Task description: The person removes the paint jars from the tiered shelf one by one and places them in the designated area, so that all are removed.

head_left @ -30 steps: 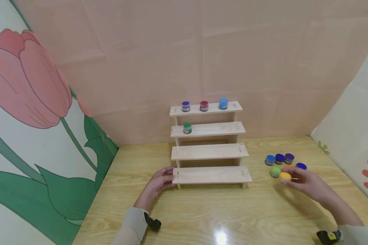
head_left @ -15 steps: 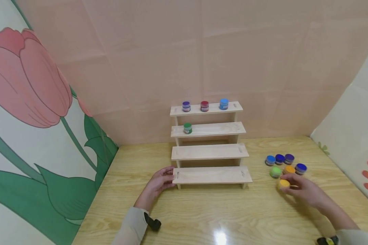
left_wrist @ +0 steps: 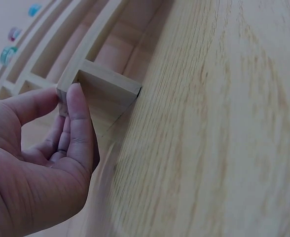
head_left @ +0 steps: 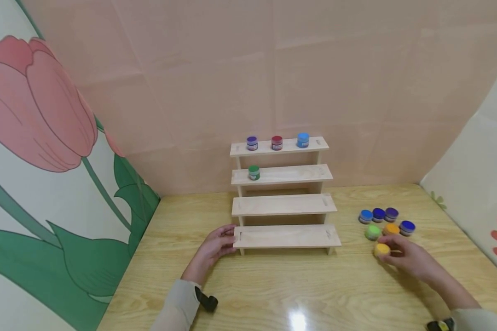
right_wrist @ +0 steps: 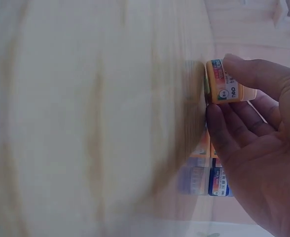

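A four-tier wooden display stand (head_left: 284,205) stands against the back wall. My left hand (head_left: 213,244) pinches the left end of its lowest shelf (head_left: 286,236); in the left wrist view thumb and fingers lie on either side of the board's corner. Between the thumb and fingers of my right hand (head_left: 412,258) is a small yellow paint jar (head_left: 382,249), upright, its base right at the tabletop in the right wrist view. Just behind it sit a light green jar (head_left: 372,232) and an orange jar (head_left: 391,229).
Purple (head_left: 252,143), red (head_left: 277,143) and light blue (head_left: 303,140) jars line the top shelf; a green jar (head_left: 254,172) sits on the second. Several blue and purple jars (head_left: 378,214) stand at the table's right. A flower-printed wall (head_left: 472,193) borders that side.
My right hand has brought the yellow jar toward me and down to the table, away from the other jars, uncovering the orange one. My left hand has stayed on the stand.
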Motion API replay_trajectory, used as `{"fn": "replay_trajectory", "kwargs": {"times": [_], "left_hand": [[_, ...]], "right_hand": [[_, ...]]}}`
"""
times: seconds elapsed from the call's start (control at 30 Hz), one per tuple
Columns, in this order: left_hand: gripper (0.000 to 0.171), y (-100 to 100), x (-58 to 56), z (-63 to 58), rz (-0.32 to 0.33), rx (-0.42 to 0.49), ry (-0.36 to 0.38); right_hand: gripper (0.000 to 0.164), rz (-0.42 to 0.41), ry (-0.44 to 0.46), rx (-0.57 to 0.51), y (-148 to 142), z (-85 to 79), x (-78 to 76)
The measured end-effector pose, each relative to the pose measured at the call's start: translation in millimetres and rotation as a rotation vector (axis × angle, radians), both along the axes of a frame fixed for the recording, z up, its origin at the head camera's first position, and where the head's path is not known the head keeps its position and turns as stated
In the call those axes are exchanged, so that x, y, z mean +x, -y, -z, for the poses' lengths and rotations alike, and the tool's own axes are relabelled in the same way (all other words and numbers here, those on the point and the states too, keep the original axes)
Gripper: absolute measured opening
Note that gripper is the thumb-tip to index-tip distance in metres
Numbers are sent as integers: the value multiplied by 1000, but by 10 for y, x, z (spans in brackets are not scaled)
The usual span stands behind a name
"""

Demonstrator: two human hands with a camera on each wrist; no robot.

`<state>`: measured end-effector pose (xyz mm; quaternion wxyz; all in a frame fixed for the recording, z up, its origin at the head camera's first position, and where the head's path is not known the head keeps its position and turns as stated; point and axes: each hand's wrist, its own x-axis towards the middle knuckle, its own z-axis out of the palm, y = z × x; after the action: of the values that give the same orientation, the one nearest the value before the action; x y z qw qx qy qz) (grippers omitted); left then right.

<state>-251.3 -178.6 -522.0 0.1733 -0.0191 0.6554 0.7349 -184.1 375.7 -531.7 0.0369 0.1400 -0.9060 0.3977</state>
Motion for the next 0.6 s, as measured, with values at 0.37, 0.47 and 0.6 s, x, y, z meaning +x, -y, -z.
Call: {"fn": "replay_trajectory", "kwargs": {"times": [0.37,0.47,0.6], "left_hand": [[56,2,-28,16,8,6,-1],[56,4,-29,18,8,7,1],[56,8,-22,16,8,7,5]], "right_hand": [[40,-49,-50,2,49,-294,-84],[37,-79,-114,-4,145,-498,-156],[33,-71,-129,39,366,-817,-246]]}}
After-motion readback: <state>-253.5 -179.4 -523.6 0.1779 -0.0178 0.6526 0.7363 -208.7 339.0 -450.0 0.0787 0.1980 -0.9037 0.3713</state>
